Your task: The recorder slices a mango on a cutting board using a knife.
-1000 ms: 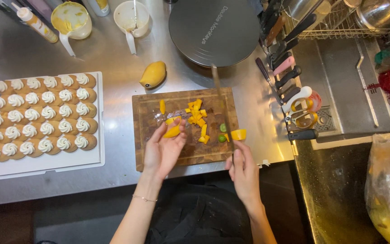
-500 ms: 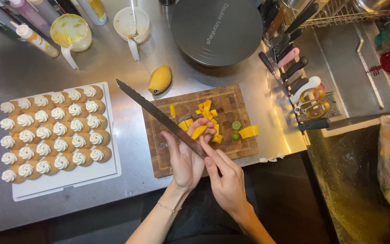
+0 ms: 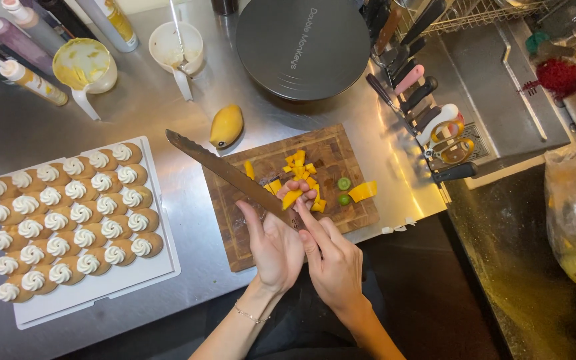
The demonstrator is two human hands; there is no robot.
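Holding a long serrated knife (image 3: 231, 175), the right hand (image 3: 333, 261) is wrapped about the handle end, which is hidden under the two hands, with its forefinger stretched up along the blade. The left hand (image 3: 276, 240) sits pressed against the right, palm up, its fingers curled round a yellow slice of mango (image 3: 291, 198) held against the blade; whether the thumb also touches the steel I cannot tell.

The knife's long axis runs aslant: from the hands the blade reaches up and to the left, its tip ending past the far left corner of the wooden cutting board (image 3: 341, 157), above the bare metal. It is raised off the board, not lying on it.

Just beyond the hands, on the board, lie cut mango pieces (image 3: 299, 167), two small green rounds (image 3: 344, 183) and a larger yellow wedge (image 3: 362, 191) to the right. Farther off, left of the board, a mango half (image 3: 226, 126) rests on the steel worktop (image 3: 168, 107). Well to the left of the hands a white tray (image 3: 101, 290) carries rows of small cream-topped pastries (image 3: 68, 213). Beyond it all stand squeeze bottles (image 3: 28, 80), two cups (image 3: 175, 50) and a round dark lid (image 3: 301, 47). To the right of the hands a row of knives (image 3: 421, 107) lines the edge of a sink (image 3: 501, 93).
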